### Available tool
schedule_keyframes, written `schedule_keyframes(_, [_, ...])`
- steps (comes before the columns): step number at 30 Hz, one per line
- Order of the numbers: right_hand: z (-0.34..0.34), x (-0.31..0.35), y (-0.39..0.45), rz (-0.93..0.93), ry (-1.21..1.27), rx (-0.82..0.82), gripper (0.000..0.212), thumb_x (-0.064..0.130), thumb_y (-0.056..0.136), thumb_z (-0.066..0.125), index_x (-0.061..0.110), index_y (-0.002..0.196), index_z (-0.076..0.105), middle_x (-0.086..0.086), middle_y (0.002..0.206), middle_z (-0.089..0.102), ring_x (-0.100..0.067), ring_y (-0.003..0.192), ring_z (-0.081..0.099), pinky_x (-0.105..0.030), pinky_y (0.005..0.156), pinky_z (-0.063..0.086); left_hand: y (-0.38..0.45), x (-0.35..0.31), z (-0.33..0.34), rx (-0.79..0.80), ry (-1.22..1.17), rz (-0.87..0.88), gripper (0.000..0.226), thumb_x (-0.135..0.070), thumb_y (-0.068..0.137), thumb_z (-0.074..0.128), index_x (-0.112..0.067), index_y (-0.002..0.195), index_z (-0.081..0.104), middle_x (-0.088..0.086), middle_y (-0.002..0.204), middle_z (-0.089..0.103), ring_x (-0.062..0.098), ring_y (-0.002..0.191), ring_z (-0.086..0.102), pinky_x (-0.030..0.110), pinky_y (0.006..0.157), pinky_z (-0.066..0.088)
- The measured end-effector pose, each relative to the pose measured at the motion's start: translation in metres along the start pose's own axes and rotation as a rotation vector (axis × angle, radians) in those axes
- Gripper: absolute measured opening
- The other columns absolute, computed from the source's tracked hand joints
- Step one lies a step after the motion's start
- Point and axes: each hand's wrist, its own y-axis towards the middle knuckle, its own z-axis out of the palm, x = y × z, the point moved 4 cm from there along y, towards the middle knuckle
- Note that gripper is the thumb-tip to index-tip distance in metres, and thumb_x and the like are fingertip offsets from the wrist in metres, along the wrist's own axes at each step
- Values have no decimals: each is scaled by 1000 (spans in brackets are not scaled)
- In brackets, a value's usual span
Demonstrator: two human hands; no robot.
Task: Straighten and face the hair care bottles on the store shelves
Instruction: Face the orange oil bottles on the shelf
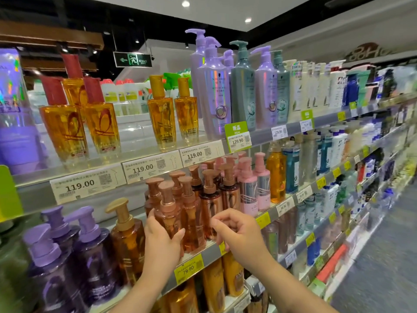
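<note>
The left hand grips the front rose-coloured pump bottle at the front edge of the second shelf, fingers and thumb curled round its body. The right hand hovers just beside the same group, fingers loosely curled and holding nothing. The step in hand appears to be squaring this bottle to the shelf edge. The next move likely calls for a small twist so the label faces the aisle, with the free hand steadying the neighbouring bottles behind it. The gripped bottle is translucent, upright, with a copper-toned pump head; its label is partly covered by the thumb. Behind it stand matching bottles in close rows. On the shelf above, amber bottles stand unevenly spaced.
</note>
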Motion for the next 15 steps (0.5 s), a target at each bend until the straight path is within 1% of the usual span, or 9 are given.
schedule_keyframes(4, [-6,4,-1,29,5,1,15,12,95,64,19,84,71,3,57,65,-2,47,56,-18,54,44,-5,-2,0,17,-4,-29,97,-20,84,75,-11,153,7,16,153,31,31,140,36,43,112,34])
schedule_keyframes(8, [-4,3,1,50,-5,13,15,15,95,64,21,83,72,1,57,66,-4,49,56,-25,56,46,-6,-9,-2,41,7,-51,101,-15,88,70,-8,155,-5,21,152,30,32,137,40,38,110,35])
schedule_keyframes(11, [0,4,3,62,-7,42,15,17,94,65,20,82,72,0,58,66,-5,48,55,-28,56,47,-11,-16,-3,61,34,-91,103,-18,91,67,-10,154,-15,21,153,28,32,136,41,39,108,38])
schedule_keyframes(13, [2,5,4,69,-10,62,15,18,94,65,21,82,72,0,58,66,-5,48,55,-28,54,47,-13,-19,-3,70,34,-88,105,-21,91,66,-11,153,-18,21,157,22,32,141,34,39,111,34])
schedule_keyframes(15, [3,4,7,81,0,76,15,19,94,65,21,82,72,-1,58,66,-7,48,55,-29,53,48,-15,-22,-3,81,20,-85,108,-23,90,67,-15,152,-22,18,161,11,32,147,22,42,116,27])
